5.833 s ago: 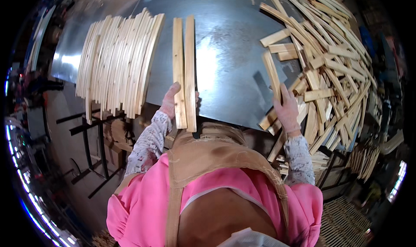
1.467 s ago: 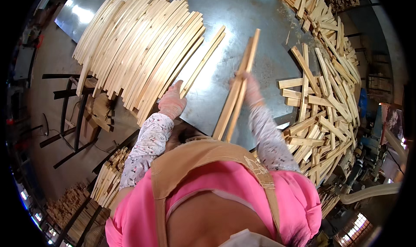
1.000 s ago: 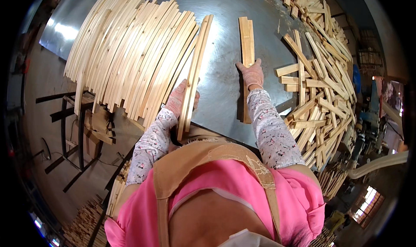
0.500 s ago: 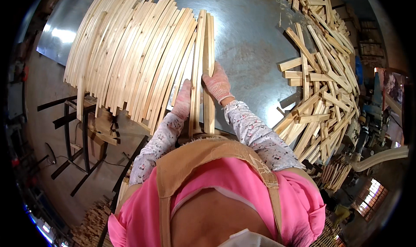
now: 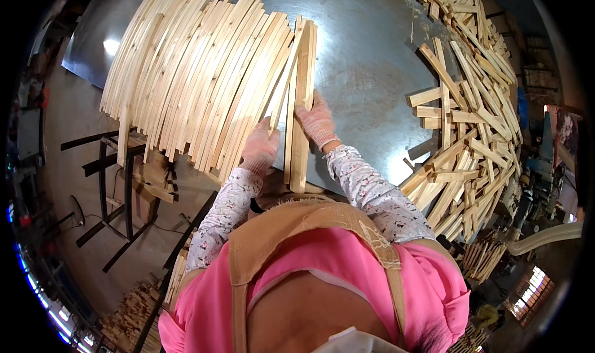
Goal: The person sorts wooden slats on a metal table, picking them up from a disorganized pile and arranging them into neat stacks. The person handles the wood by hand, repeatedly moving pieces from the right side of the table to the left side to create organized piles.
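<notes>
Wooden slats (image 5: pixel 302 105): pair, upright on grey metal tabletop (image 5: pixel 372 74), at right edge of aligned slat row (image 5: pixel 198 80). Left hand (image 5: pixel 260 145): gloved, fingers curled against slats' left side. Right hand (image 5: pixel 317 122): gloved, fingers pressed flat on right side. Loose slat heap (image 5: pixel 471 117): far right.

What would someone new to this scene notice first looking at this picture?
First, the big fan of pale wooden slats laid side by side across the left of the grey metal table. At its right edge, the left hand and right hand, both gloved, press on a few slats. On the far right lies a jumbled pile of shorter wood pieces.
</notes>
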The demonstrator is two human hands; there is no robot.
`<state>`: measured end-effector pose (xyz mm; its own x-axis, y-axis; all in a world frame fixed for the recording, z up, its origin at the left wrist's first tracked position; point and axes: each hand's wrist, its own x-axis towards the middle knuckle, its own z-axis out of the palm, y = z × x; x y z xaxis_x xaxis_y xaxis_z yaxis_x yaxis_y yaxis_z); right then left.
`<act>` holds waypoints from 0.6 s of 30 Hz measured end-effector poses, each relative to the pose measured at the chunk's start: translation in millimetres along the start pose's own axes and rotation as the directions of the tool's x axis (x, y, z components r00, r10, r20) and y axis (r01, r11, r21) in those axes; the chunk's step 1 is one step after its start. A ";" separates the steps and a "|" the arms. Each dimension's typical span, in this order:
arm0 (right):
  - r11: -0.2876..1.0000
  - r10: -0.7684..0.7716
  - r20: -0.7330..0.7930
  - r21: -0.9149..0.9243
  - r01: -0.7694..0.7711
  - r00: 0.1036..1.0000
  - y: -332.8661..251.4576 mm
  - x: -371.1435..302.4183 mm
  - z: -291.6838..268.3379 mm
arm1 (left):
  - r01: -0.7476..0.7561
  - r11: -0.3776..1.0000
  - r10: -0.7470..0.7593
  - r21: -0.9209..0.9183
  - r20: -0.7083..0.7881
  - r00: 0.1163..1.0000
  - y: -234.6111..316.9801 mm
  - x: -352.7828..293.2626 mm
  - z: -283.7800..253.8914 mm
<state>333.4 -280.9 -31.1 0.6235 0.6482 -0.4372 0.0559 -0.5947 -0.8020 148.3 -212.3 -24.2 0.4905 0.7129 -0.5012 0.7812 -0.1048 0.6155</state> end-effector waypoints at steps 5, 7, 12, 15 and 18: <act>0.973 -0.052 -0.070 -0.226 0.035 0.996 -1.5 0.9 20.0 | -0.096 0.826 0.139 -0.556 0.036 0.990 -74.7 18.7 21.0; 0.966 -0.063 -0.113 -0.258 0.032 0.992 5.8 3.8 36.2 | 0.028 0.609 0.215 -0.793 0.198 0.956 -22.6 -8.4 -26.2; 0.998 -0.018 -0.062 -0.066 0.014 0.998 -7.6 1.4 27.9 | 0.116 0.513 0.188 -0.851 0.243 0.951 10.2 -23.4 -44.5; 0.988 -0.016 -0.125 0.149 0.035 0.992 34.3 7.0 -0.9 | -0.136 0.885 0.218 -0.445 0.139 0.966 27.6 -12.5 -25.3; 0.992 0.068 -0.134 0.119 -0.052 0.989 24.4 -12.0 -42.1 | -0.181 0.983 0.185 0.040 -0.173 0.967 32.6 -6.6 45.0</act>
<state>360.1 -323.2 -28.3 0.7247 0.5366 -0.4324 -0.0696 -0.5672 -0.8206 187.9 -251.7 -28.1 0.5521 0.7902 -0.2658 0.6946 -0.2597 0.6709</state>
